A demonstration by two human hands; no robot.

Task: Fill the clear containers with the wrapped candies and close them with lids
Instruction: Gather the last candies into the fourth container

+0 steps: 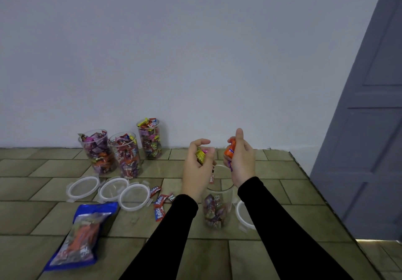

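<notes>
Left hand (pixel 196 166) curls round a yellow-green candy (pixel 201 156), right hand (pixel 240 160) grips an orange candy (pixel 231 150) (thumb up), both above the part-filled clear container (pixel 216 205). Three full containers (pixel 124 153) stand by the wall, lids (pixel 109 189) lying before them, candy bag (pixel 81 234) nearer left.

The lid (pixel 244 215) to the right of the part-filled container (pixel 215 205) is half hidden behind the right sleeve (pixel 280 225), and the container's left wall is covered by the left sleeve (pixel 174 221). Curled fingers cover most of the yellow candy (pixel 200 155) in the left hand (pixel 195 168) and the orange candy (pixel 230 150) in the right hand (pixel 241 160), so their print cannot be read in full. The blue bag (pixel 80 234) is blurred, its contents only an orange and grey smear.
</notes>
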